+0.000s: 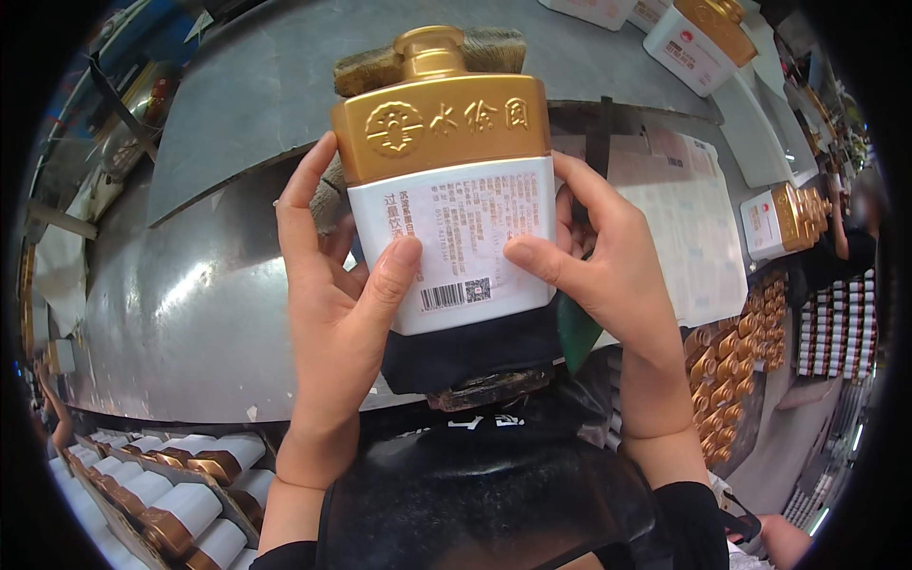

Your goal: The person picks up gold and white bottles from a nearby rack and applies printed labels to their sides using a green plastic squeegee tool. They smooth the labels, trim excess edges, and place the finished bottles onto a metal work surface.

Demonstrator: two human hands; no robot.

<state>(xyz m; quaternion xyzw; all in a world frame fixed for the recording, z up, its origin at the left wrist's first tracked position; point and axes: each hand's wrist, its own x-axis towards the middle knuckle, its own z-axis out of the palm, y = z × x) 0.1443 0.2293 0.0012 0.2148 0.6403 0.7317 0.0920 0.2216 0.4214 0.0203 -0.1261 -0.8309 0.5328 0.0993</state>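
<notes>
Between my two hands is a flat white bottle [456, 228] with a gold shoulder and neck, standing neck away from me. A printed label with a barcode covers its front. My left hand [342, 266] grips its left side, thumb on the label and forefinger along the edge up to the gold part. On the other side my right hand [603, 242] holds it the same way, its thumb on the label's right edge. Under the bottle's lower end lies a dark cloth [475, 351]. Behind its neck sits a worn, padded block [494, 55].
A metal table [223, 313] spreads around the work. Label sheets [674, 228] lie to the right. More gold-and-white bottles stand at the far right [698, 47], and others fill crates [190, 503] at lower left. Another person [855, 237] is at the right edge.
</notes>
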